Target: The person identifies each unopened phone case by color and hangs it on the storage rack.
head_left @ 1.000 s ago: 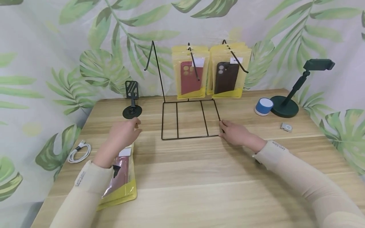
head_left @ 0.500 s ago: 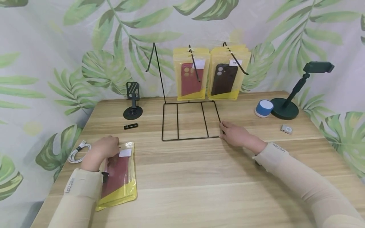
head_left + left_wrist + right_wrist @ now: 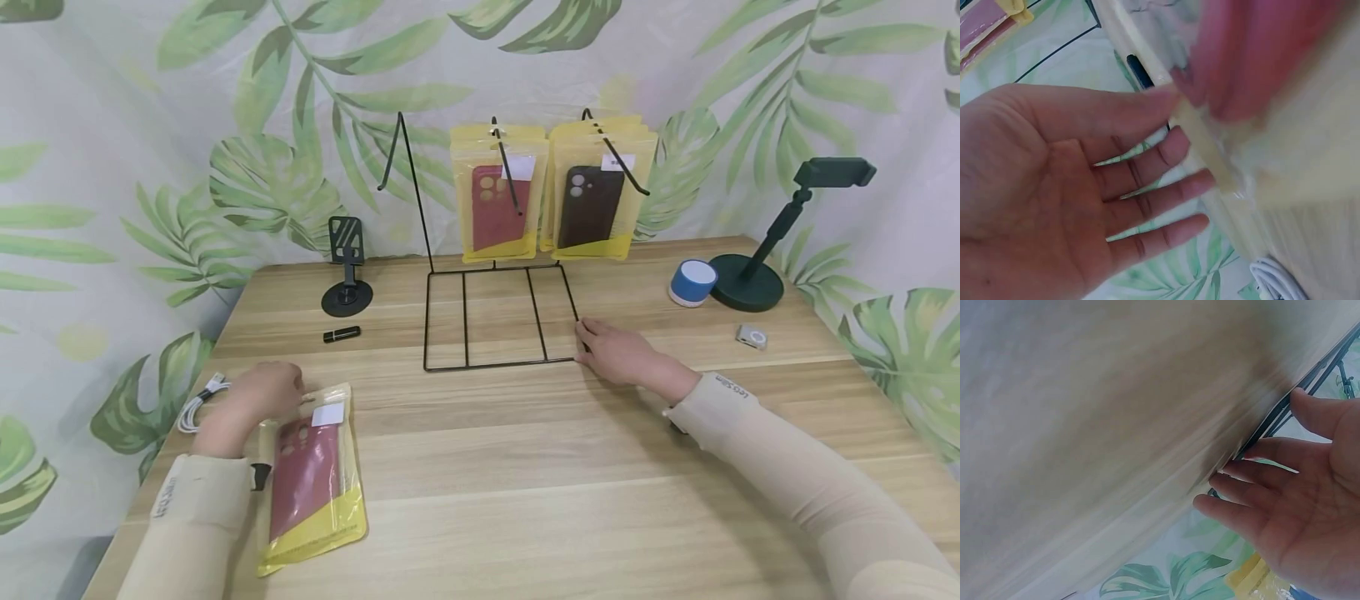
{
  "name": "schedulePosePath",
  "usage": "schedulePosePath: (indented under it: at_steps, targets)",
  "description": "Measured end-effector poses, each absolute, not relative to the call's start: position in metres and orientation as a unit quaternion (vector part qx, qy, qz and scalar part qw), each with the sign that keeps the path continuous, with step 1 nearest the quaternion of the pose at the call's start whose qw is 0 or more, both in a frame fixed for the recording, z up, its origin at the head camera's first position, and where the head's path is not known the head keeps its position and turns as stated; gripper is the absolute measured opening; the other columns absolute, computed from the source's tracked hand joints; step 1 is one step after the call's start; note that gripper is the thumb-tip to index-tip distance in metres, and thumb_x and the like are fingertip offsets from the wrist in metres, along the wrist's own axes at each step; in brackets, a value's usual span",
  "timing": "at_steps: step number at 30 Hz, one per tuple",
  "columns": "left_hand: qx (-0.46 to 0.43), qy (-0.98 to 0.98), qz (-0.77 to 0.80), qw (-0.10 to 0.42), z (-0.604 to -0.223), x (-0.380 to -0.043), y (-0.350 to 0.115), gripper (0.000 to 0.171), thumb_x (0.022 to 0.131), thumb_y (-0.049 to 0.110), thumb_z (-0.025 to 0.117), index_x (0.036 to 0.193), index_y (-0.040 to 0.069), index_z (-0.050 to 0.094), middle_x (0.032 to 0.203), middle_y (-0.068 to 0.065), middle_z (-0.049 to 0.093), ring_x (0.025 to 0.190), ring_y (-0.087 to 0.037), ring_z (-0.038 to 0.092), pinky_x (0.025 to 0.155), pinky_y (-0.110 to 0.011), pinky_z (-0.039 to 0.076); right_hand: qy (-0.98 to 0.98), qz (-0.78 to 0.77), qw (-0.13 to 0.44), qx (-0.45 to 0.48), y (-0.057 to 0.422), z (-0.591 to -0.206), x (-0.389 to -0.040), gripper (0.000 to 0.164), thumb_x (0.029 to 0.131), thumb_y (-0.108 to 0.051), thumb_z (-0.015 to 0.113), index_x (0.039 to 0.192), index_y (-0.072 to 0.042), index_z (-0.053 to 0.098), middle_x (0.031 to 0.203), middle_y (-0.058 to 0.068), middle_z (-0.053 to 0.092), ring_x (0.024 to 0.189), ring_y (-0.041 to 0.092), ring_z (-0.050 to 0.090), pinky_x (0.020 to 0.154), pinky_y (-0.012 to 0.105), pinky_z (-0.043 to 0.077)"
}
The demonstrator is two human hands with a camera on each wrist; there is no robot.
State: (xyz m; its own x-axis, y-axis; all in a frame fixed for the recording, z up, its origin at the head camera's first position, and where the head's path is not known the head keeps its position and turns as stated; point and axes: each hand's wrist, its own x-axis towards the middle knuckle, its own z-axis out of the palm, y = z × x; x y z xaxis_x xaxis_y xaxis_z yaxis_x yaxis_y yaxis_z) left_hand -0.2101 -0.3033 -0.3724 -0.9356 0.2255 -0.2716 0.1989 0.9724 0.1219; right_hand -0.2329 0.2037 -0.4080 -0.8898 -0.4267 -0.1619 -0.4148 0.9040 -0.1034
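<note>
A packaged red phone case point(image 3: 306, 467) in a yellow-edged clear pouch lies on the left of the table. My left hand point(image 3: 262, 392) pinches the pouch's top edge between thumb and index finger; in the left wrist view the other fingers of the left hand point(image 3: 1054, 194) extend below that edge. My right hand point(image 3: 621, 353) holds the front right corner of the black wire display rack point(image 3: 502, 365), thumb and fingers at the wire. Similar pouches with a red case point(image 3: 498, 208) and a dark case point(image 3: 592, 207) hang from the rack's middle and right hooks.
Left of the rack stand a black phone stand point(image 3: 347, 293) and a small black stick point(image 3: 342, 334). A white cable point(image 3: 193, 412) lies beside my left hand. To the right are a blue-and-white cylinder point(image 3: 692, 282), a dark green phone stand point(image 3: 746, 283) and a small silver device point(image 3: 752, 337).
My left hand has come down and left from near the black stand to the pouch's top edge and taken hold of it. The pouch has shifted slightly toward me. My right hand stays at the rack.
</note>
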Motion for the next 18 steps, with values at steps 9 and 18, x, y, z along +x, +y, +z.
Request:
schedulePosePath:
  at_steps: [9,18]
  targets:
    - [0.134,0.978,0.141,0.073,-0.356,-0.208,-0.298,0.012,0.092,0.01,0.056,0.082,0.007,0.063,0.077,-0.006,0.062,0.069,-0.02,0.052,0.062,-0.034,0.044,0.972,-0.033,0.094,-0.215,0.203,-0.407,-0.233,0.06,0.105,-0.031,0.047,0.149,0.008,0.035,0.156,0.029,0.032,0.144,0.042,0.035,0.117,0.052,0.035]
    - [0.188,0.954,0.234,-0.011,-0.318,-0.197,-0.249,0.005,0.096,0.013,0.063,0.095,0.01,0.067,0.098,-0.011,0.074,0.095,-0.03,0.069,0.086,-0.051,0.053,0.971,-0.034,0.092,-0.217,0.202,-0.406,-0.232,0.06,0.105,-0.03,0.048,0.149,0.009,0.034,0.156,0.029,0.033,0.144,0.042,0.035,0.117,0.052,0.034]
